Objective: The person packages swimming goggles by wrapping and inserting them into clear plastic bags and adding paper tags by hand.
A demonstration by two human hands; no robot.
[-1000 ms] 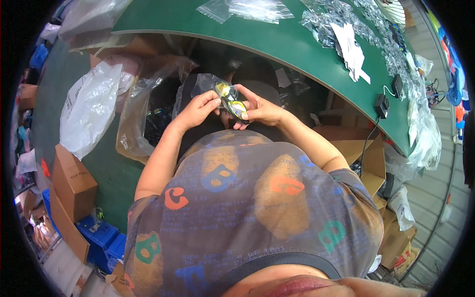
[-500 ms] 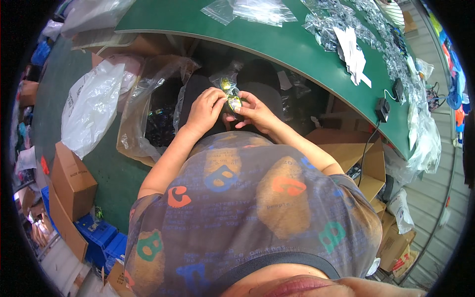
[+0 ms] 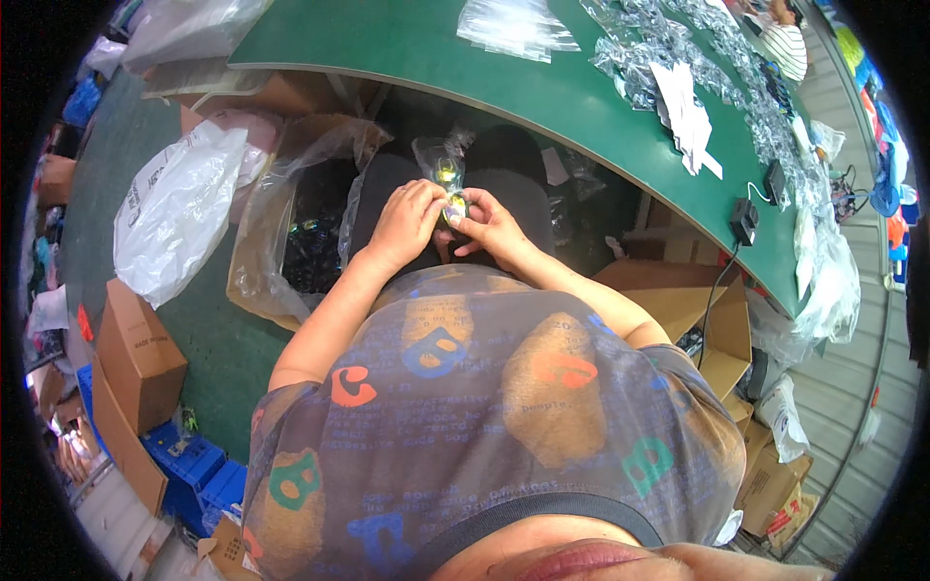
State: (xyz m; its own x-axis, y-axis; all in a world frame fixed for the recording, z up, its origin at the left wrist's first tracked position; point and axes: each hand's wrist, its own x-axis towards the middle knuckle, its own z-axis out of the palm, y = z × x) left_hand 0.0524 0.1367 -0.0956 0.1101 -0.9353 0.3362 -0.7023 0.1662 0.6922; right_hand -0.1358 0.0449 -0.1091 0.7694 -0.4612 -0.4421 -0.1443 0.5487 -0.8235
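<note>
L hand [image 3: 405,218] and R hand [image 3: 487,225] are both pinched shut on a small yellow-and-dark item [image 3: 452,206] and the small clear bag [image 3: 441,165] rising from it, held over the lap just below the edge of the green tabletop [image 3: 407,48]. Fingertips of both hands meet around the item; can't tell exactly what it is, too small.

Vs 1 s ago: the item lay flatter and more exposed betw. the hands, w/ the bag off to the L. Half a sec ago the hands had closed in and the bag stood up. Now the bag sits upright above the fingers and the item shows only as a yellow speck at the bag's lower end. Judging by that, it's prob. going into the bag mouth, mostly in but not let go.

Nearby: big clear bag of dark pieces [image 3: 310,232] just L of the knees, white plastic sack [image 3: 179,208] further L, stack of empty clear bags [image 3: 518,21] on the tabletop, well apart.
</note>
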